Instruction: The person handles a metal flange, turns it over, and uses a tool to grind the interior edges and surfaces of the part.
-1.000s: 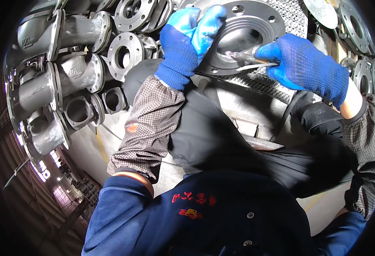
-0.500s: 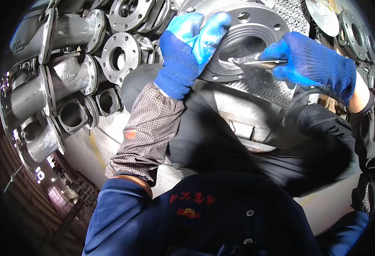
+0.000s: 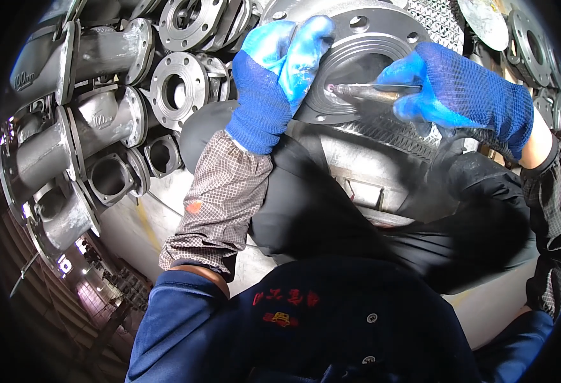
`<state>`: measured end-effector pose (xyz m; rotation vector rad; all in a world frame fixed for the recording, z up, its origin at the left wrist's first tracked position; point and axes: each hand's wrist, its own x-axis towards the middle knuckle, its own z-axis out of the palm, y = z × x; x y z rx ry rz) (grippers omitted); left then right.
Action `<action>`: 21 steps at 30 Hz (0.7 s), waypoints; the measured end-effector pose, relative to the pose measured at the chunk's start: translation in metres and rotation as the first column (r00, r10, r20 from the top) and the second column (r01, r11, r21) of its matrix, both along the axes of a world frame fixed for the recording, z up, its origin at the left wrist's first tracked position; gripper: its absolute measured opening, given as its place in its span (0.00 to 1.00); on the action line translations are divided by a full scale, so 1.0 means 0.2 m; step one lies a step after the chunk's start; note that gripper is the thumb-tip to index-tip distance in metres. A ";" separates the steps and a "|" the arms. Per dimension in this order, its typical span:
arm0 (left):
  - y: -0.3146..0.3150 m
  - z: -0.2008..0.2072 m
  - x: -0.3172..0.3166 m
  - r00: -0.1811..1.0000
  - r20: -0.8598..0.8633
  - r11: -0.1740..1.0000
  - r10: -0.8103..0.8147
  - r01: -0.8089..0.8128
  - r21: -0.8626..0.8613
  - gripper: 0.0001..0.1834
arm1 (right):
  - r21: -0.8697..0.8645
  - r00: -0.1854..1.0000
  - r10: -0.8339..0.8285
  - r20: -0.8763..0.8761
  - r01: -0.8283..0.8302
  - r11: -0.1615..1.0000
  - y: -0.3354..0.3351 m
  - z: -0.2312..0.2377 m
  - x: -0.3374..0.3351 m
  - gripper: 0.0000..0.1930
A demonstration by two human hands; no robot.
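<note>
A large grey metal flange (image 3: pixel 395 39) with bolt holes and a wide round bore lies in front of me. My left hand (image 3: pixel 279 67), in a blue coated glove, is closed on its left edge, thumb stretched along the rim. My right hand (image 3: pixel 443 89), gloved alike, closes around a slim metal rod-like tool (image 3: pixel 363 92) that points left across the bore. The tool's small pinkish tip is at the left inner edge of the bore; whether it touches cannot be made out. My right fingers are partly blurred.
Flanged pipe fittings (image 3: pixel 105 118) are stacked at the left, with a loose-looking round flange (image 3: pixel 179 91) nearest my left arm. A patterned metal plate (image 3: pixel 437 22) lies behind, and more flanges (image 3: pixel 528 48) stand at the far right. My knees flank a metal support (image 3: pixel 357 166) under the flange.
The tool and my right hand have moved left, bringing the tip to the bore's left inner edge. My left hand and the flange have shifted slightly left in view.
</note>
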<state>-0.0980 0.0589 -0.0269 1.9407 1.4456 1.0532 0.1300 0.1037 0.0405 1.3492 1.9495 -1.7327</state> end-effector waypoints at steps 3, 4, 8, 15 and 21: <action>0.02 0.04 0.02 0.999 -0.029 0.998 -0.040 0.041 0.040 0.16 | -0.058 0.995 0.101 0.024 -0.099 0.993 0.02 0.00 0.00 0.18; 0.01 0.02 0.01 0.996 -0.083 0.996 -0.029 0.036 0.082 0.16 | -0.090 0.987 0.156 0.034 -0.152 0.984 0.02 0.00 0.00 0.20; 0.00 0.01 -0.01 0.996 -0.086 0.998 -0.016 0.021 0.066 0.16 | -0.083 0.998 0.014 -0.061 -0.019 0.996 0.01 -0.03 -0.01 0.20; 0.05 -0.01 0.01 0.988 -0.155 0.927 -0.013 0.070 0.368 0.11 | -0.191 0.992 0.116 -0.047 -0.123 0.974 0.03 -0.10 0.03 0.20; 0.03 0.01 0.01 0.992 0.097 0.986 0.076 -0.089 0.138 0.09 | -0.198 0.997 0.078 -0.008 -0.078 0.977 0.05 -0.02 -0.04 0.20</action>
